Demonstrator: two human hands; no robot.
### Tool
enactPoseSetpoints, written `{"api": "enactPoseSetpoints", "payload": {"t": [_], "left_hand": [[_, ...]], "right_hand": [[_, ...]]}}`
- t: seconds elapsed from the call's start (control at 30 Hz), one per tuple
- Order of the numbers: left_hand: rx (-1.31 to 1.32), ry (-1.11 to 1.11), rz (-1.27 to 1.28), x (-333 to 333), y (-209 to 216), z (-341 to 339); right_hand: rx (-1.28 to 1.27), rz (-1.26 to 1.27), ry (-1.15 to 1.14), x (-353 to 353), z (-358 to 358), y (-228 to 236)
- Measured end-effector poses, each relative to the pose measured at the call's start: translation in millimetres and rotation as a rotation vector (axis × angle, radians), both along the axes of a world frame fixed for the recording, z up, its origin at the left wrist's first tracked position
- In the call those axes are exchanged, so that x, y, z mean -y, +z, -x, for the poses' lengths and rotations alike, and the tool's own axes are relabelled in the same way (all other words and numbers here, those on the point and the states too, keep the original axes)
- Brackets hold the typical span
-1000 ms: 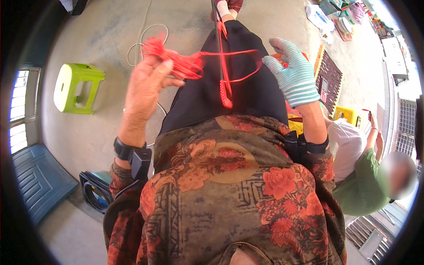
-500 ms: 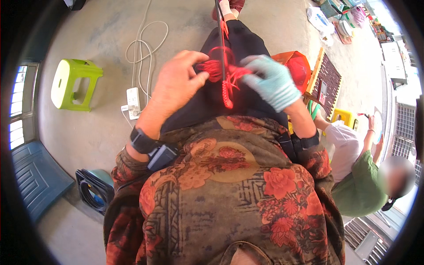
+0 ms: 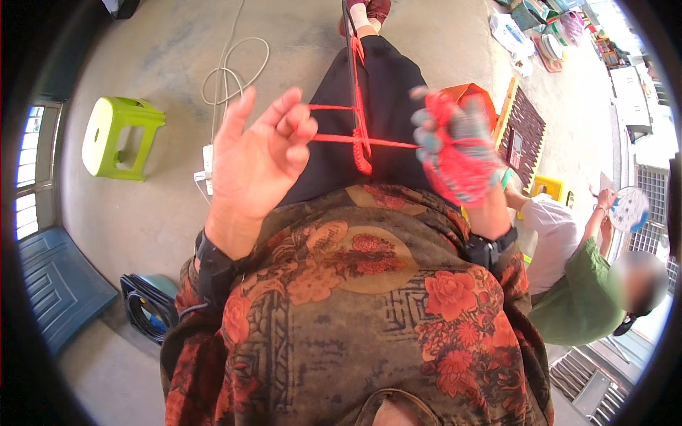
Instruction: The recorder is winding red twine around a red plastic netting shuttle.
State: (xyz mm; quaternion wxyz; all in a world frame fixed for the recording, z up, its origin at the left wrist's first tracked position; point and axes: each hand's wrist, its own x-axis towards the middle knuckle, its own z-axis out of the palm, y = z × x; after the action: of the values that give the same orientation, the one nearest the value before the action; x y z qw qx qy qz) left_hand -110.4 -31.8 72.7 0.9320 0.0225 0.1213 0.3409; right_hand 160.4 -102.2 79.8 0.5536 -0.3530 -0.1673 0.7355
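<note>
A red cord (image 3: 393, 143) stretches from hand to hand across a thin black rod (image 3: 349, 27) between my legs. A braided red piece (image 3: 361, 160) hangs at the rod's near end, with red strands running up along the rod. My bare left hand (image 3: 256, 156), palm turned up, has its fingers curled on the cord; a second red strand runs from it to the rod. On the right, my right hand (image 3: 458, 145) wears a light blue glove with a red palm side, also turned up. It is smeared by motion, but the cord ends at its bent fingers.
A green stool (image 3: 121, 138) stands left, near a white cable and power strip (image 3: 207, 162). Right of my legs are an orange bag (image 3: 474, 96) and a wooden-framed slatted rack (image 3: 524, 131). A person in green (image 3: 582, 298) sits at right, holding a round fan (image 3: 629, 209).
Both hands have moved apart and turned palm up. The bunched red strands at the rod are now drawn out into taut lines. The person at right has raised the fan into view.
</note>
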Motion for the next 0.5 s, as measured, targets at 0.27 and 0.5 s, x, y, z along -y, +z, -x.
{"api": "enactPoseSetpoints", "payload": {"t": [0.27, 0.5], "left_hand": [[-0.557, -0.148, -0.232, 30.8, -27.6, 42.3], [-0.511, -0.317, -0.442, 28.2, -12.0, 50.7]], "right_hand": [[0.611, 0.072, 0.526, -19.2, 36.4, -35.1], [0.341, 0.066, 0.284, -17.4, 13.6, -39.2]]}}
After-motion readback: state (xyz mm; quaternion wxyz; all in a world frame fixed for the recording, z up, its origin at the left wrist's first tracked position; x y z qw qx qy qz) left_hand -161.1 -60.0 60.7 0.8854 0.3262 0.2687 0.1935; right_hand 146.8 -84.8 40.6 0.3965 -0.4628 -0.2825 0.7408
